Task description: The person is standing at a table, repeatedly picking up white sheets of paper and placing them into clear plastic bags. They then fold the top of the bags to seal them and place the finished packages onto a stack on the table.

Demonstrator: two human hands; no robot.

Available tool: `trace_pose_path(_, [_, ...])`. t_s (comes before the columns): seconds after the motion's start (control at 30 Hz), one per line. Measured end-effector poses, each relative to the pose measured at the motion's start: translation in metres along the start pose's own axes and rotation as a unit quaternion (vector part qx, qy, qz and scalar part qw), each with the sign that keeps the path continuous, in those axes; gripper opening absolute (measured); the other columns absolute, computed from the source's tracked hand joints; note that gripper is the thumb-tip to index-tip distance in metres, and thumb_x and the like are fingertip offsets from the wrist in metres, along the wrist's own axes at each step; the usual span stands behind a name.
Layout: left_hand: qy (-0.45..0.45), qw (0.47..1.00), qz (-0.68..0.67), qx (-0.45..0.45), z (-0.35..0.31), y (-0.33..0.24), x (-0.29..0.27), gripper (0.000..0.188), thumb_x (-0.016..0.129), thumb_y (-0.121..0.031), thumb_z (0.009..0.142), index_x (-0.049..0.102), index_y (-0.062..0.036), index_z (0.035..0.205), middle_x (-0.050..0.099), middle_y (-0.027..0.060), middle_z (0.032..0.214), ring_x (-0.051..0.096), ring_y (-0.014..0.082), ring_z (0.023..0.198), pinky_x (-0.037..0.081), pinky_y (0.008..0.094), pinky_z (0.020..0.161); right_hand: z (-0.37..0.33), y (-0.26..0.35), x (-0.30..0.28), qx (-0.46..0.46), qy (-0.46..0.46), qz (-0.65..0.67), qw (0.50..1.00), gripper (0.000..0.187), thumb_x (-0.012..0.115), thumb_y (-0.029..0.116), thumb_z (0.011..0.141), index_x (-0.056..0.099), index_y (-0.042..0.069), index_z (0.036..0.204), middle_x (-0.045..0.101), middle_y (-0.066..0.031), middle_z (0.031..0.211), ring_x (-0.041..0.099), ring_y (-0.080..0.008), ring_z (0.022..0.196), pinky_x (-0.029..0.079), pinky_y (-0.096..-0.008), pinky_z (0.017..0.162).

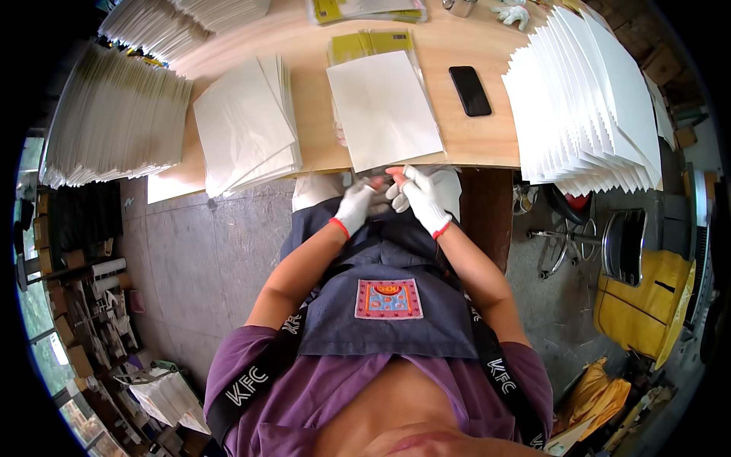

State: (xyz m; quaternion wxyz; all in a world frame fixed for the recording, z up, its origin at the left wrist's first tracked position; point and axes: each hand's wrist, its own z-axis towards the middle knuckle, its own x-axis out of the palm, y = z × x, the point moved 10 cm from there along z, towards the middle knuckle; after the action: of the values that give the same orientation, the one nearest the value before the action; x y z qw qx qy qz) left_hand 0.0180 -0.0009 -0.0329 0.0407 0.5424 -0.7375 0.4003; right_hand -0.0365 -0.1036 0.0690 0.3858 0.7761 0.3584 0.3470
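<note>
Pale wooden table (472, 145) fills the upper view, carrying stacks of white sheets. At its near edge lies a white sheet in a clear sleeve (383, 109), its lower end overhanging. Both gloved hands meet just below that edge: the left hand (355, 206) and right hand (420, 194) pinch the sleeve's clear lower margin. A black phone (469, 90) lies right of it, beside a fanned white stack (582, 107).
</note>
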Motion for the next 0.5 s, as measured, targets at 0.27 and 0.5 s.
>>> trace_pose_path(0.27, [-0.006,0.988,0.126,0.091,-0.014,-0.059,-0.039,0.023,0.045,-0.011,0.089,0.058,0.0014,0.102,0.066,0.0085,0.091,0.065,0.0190,0.078,0.054,0.0285,0.064,0.046,0.012,0.065,-0.231,0.042,-0.582,0.779,0.015,0.051,0.024,0.085,0.051,0.014,0.096,0.065,-0.0130,0.075,0.064,-0.0313,0.069,0.047,-0.0458,0.058])
trace_pose_path(0.5, [-0.020,0.987,0.117,0.108,-0.009,-0.064,-0.040,0.016,0.048,-0.010,0.089,0.060,-0.0002,0.092,0.065,0.0099,0.088,0.065,0.0167,0.072,0.055,0.0282,0.066,0.038,0.020,0.078,-0.360,0.081,-0.628,0.686,0.016,0.051,0.025,0.089,0.055,0.009,0.091,0.063,-0.0128,0.065,0.062,-0.0285,0.056,0.049,-0.0381,0.051])
